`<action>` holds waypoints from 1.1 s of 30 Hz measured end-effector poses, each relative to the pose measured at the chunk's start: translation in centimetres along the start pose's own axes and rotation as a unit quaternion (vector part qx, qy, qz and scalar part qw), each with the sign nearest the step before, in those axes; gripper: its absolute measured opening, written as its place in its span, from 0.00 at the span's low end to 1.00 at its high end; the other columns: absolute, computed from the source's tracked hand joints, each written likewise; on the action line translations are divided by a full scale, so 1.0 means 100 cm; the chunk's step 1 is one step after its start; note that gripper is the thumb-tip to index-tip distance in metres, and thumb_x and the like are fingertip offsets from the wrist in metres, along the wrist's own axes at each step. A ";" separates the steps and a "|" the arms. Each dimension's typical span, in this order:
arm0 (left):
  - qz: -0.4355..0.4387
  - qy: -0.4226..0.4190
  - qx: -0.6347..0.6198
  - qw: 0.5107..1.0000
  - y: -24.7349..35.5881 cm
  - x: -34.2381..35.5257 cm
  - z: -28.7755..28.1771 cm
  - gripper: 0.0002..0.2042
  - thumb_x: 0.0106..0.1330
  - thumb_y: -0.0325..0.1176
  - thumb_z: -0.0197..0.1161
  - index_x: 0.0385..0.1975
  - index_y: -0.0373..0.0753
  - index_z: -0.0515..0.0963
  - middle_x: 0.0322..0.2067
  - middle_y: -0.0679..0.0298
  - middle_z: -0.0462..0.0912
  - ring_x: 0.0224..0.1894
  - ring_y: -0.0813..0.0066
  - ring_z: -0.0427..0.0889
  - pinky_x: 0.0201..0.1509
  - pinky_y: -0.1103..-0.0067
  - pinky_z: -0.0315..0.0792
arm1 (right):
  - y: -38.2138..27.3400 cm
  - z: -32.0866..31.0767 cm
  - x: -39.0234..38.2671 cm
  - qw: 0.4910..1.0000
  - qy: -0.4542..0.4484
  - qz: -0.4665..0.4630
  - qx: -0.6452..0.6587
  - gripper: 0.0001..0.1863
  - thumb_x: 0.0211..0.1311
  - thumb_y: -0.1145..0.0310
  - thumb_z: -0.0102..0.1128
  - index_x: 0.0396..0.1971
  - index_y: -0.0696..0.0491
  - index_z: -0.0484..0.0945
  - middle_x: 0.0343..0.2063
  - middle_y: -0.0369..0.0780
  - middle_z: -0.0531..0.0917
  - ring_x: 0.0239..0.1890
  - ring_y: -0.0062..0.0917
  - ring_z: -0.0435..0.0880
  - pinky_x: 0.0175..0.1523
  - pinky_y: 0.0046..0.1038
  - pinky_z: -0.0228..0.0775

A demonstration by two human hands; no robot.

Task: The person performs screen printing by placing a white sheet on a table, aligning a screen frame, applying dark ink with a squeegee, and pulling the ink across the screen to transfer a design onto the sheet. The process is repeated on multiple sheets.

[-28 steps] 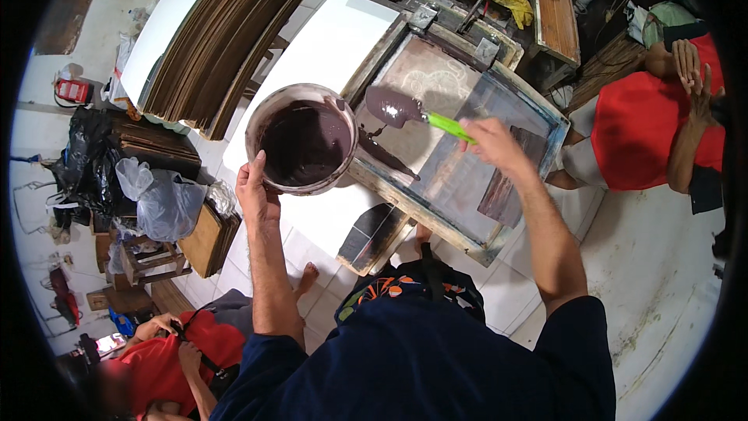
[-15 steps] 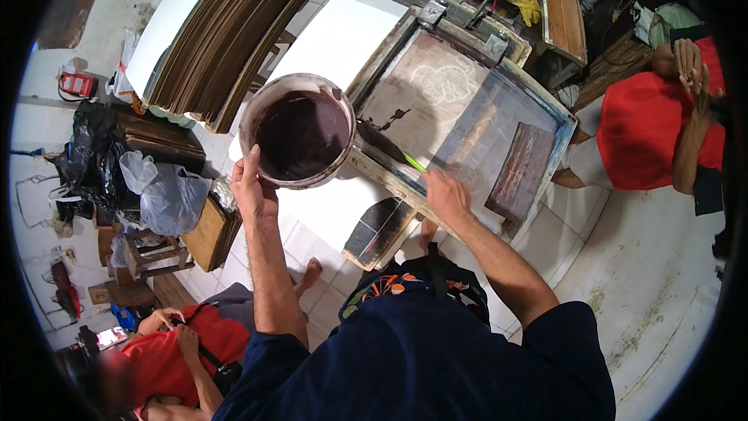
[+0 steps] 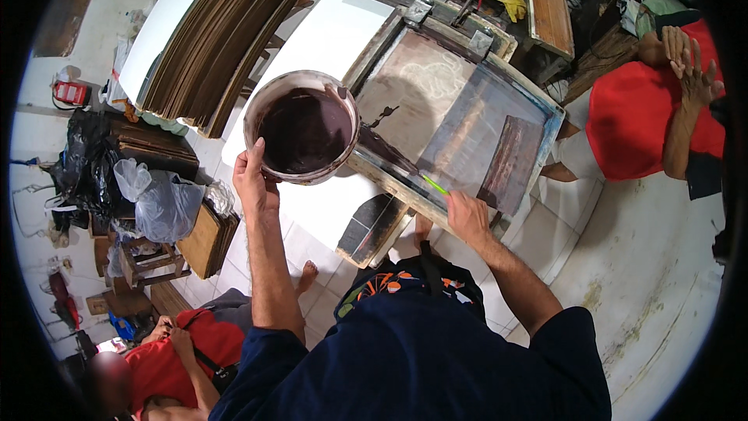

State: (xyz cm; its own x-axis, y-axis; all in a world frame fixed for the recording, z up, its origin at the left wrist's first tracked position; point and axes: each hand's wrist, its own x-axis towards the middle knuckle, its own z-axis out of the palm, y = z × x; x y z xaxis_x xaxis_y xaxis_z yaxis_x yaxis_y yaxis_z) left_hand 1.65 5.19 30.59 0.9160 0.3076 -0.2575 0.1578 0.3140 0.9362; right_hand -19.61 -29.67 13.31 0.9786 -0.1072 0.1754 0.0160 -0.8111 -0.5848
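My left hand [image 3: 255,181] is closed on the near left rim of a round tub [image 3: 351,148] of dark purple-brown ink, held tilted above the left edge of a framed printing screen [image 3: 375,37]. My right hand [image 3: 468,217] grips a thin bright green tool [image 3: 434,184] at the screen's near edge; its far end blends into the dark, so I cannot make out its kind. A strip of dark ink [image 3: 388,150] runs along the near inside edge of the screen, with a small splash beyond it. At the screen's right lies a stained wooden squeegee [image 3: 510,162].
White sheeting [image 3: 327,31] covers the board under the tub. Beyond stands a tall stack of boards [image 3: 222,39]. Metal hinge clamps [image 3: 417,12] hold the screen's far side. One person in red [image 3: 631,121] stands at the right, another [image 3: 187,351] is at the lower left.
My right hand and the green tool have moved right and slightly nearer along the screen's near edge. The dark ink strip now shows farther right. The tub stays held in nearly the same place.
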 end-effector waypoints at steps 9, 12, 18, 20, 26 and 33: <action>0.011 -0.014 0.027 0.999 -0.004 -0.002 0.013 0.15 0.64 0.34 0.77 0.33 0.42 0.71 0.24 0.66 0.81 0.17 0.81 0.79 0.16 0.80 0.77 | 0.003 -0.031 0.020 0.987 -0.045 0.141 0.069 0.20 0.76 0.57 0.53 0.29 0.55 0.84 0.17 0.48 0.80 0.24 0.48 0.84 0.32 0.45 0.74; 0.018 -0.024 0.039 0.999 -0.006 -0.004 0.019 0.15 0.64 0.33 0.76 0.34 0.42 0.71 0.23 0.68 0.79 0.16 0.82 0.77 0.15 0.81 0.76 | 0.006 -0.071 0.039 0.970 -0.069 0.192 0.132 0.23 0.77 0.55 0.52 0.28 0.56 0.87 0.11 0.43 0.74 0.18 0.36 0.80 0.28 0.39 0.69; 0.026 -0.043 0.067 0.997 -0.016 -0.011 0.034 0.14 0.64 0.30 0.77 0.32 0.41 0.73 0.24 0.74 0.74 0.23 0.89 0.70 0.26 0.88 0.69 | -0.013 -0.163 0.102 0.965 -0.093 0.142 0.201 0.25 0.78 0.55 0.52 0.28 0.57 0.86 0.11 0.37 0.70 0.17 0.21 0.71 0.27 0.31 0.65; 0.034 -0.072 0.056 0.995 -0.022 -0.016 0.043 0.15 0.63 0.29 0.78 0.31 0.41 0.73 0.24 0.76 0.72 0.25 0.90 0.66 0.29 0.89 0.64 | -0.033 -0.178 0.128 0.971 -0.121 0.105 0.179 0.25 0.78 0.55 0.51 0.27 0.58 0.85 0.13 0.35 0.73 0.19 0.19 0.74 0.29 0.28 0.66; 0.044 -0.115 0.110 0.986 -0.030 -0.037 0.071 0.15 0.64 0.30 0.77 0.29 0.42 0.71 0.22 0.75 0.72 0.21 0.90 0.65 0.22 0.88 0.59 | -0.102 -0.132 0.198 0.982 -0.110 -0.108 -0.110 0.21 0.75 0.58 0.53 0.27 0.55 0.86 0.22 0.50 0.85 0.27 0.47 0.87 0.35 0.46 0.79; 0.044 -0.142 0.111 0.983 -0.038 -0.053 0.090 0.17 0.63 0.32 0.78 0.30 0.41 0.70 0.22 0.73 0.72 0.18 0.89 0.66 0.17 0.86 0.63 | -0.097 -0.112 0.207 0.944 -0.306 0.060 -0.106 0.22 0.70 0.56 0.54 0.34 0.61 0.87 0.40 0.57 0.87 0.49 0.51 0.86 0.56 0.48 0.78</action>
State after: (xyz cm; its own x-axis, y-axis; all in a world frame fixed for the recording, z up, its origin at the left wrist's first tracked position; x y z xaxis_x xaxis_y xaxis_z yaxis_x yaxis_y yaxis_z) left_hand -0.49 -5.68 30.56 0.9907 0.0511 -0.1264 0.1218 0.0847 0.9889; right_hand -1.80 -30.50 31.49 0.9067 0.0950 -0.4109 -0.0797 -0.9182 -0.3881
